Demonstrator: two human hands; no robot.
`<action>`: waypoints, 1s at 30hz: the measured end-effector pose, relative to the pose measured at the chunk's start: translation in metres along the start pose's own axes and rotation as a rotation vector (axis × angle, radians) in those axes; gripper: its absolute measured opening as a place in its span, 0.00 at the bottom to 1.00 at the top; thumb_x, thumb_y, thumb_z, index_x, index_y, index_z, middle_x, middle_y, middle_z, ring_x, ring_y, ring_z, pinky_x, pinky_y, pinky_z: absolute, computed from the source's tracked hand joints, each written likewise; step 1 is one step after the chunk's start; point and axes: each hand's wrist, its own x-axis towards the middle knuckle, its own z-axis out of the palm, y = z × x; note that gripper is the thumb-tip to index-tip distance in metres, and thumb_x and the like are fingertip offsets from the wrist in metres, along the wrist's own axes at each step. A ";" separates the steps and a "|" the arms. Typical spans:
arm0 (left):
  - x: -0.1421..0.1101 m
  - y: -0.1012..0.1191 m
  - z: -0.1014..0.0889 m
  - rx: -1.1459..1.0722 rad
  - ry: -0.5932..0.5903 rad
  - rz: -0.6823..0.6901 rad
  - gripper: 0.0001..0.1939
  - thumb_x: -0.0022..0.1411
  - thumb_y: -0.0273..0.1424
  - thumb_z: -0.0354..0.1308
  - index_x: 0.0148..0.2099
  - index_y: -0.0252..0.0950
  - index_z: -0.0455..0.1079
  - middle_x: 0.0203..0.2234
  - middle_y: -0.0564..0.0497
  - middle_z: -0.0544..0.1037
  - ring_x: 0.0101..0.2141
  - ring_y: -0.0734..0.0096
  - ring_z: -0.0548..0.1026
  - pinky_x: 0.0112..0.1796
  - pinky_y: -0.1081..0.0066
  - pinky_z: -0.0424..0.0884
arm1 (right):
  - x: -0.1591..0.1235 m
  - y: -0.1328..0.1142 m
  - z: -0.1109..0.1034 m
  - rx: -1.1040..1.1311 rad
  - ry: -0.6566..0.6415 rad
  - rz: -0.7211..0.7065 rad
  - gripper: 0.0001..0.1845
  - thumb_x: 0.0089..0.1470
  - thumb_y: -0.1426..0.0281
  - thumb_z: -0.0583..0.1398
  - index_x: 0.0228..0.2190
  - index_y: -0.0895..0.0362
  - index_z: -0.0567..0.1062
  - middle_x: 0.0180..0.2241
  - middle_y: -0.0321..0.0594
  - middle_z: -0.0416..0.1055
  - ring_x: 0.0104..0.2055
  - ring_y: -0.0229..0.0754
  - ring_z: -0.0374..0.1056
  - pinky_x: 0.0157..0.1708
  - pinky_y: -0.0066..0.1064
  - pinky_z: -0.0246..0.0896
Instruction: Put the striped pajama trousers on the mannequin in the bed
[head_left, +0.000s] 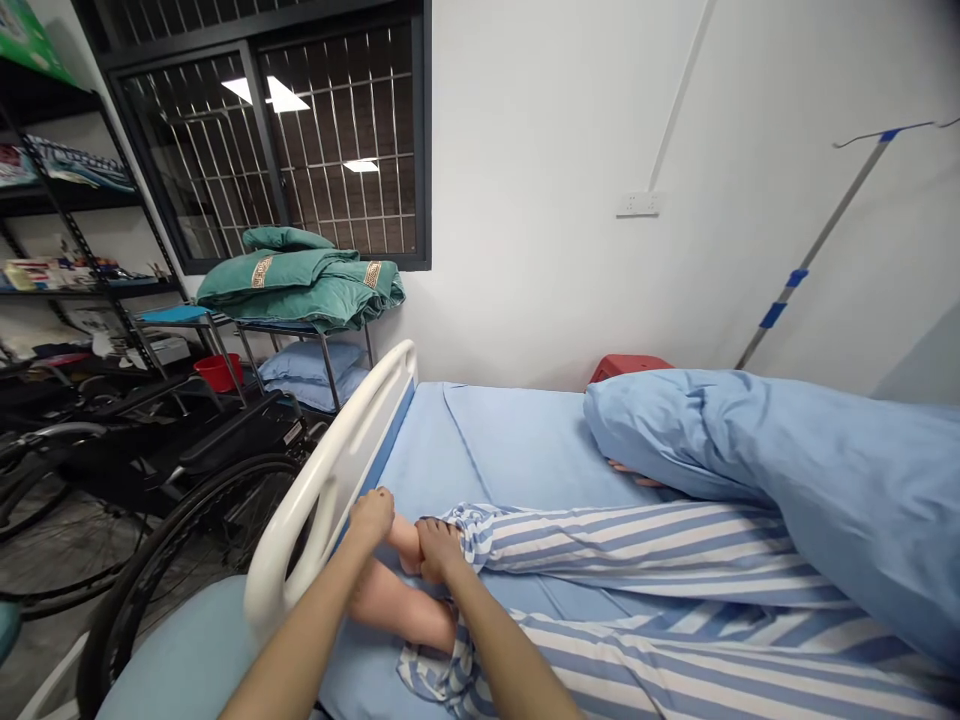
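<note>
A figure in blue-and-white striped trousers (pixel 630 550) lies on the bed, both lower legs bare at the feet. My left hand (pixel 373 517) is closed over the toe end of the farther foot (pixel 405 540). Around the ankle of that same foot, just below the bunched trouser cuff (pixel 476 530), my right hand (pixel 441 548) is wrapped. The nearer foot (pixel 405 608) rests on the sheet beneath my forearms, partly hidden by them. Whether the figure is a manikin or a person I cannot tell for certain, though its skin looks smooth and pink.
A white footboard (pixel 337 450) borders the bed's left end. Beyond it stand a black wheelchair (pixel 225 440) and a rack with green folded bedding (pixel 300 280). A blue quilt (pixel 750 430) covers the figure's upper part. Behind are a red stool (pixel 630 364) and a drip pole (pixel 825 230).
</note>
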 end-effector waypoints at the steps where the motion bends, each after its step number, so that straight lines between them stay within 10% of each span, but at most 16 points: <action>1: -0.004 -0.002 -0.001 0.012 0.011 0.003 0.21 0.61 0.29 0.38 0.48 0.29 0.67 0.39 0.34 0.75 0.40 0.60 0.75 0.37 0.63 0.70 | -0.001 0.000 0.000 0.002 0.001 -0.002 0.31 0.35 0.72 0.61 0.45 0.57 0.64 0.49 0.48 0.63 0.51 0.54 0.57 0.48 0.44 0.47; 16: 0.007 0.030 -0.002 0.146 0.005 -0.007 0.17 0.57 0.21 0.44 0.38 0.26 0.75 0.27 0.36 0.77 0.29 0.59 0.76 0.29 0.63 0.71 | -0.004 0.002 0.007 -0.022 0.070 -0.030 0.31 0.36 0.71 0.60 0.46 0.58 0.63 0.48 0.49 0.63 0.49 0.54 0.57 0.48 0.45 0.48; 30: 0.017 0.011 0.005 -0.031 0.024 0.048 0.19 0.59 0.26 0.41 0.48 0.30 0.68 0.42 0.33 0.74 0.44 0.61 0.73 0.41 0.65 0.68 | 0.000 0.002 0.007 -0.033 0.031 -0.016 0.31 0.37 0.69 0.61 0.46 0.56 0.63 0.49 0.48 0.62 0.50 0.54 0.57 0.48 0.44 0.47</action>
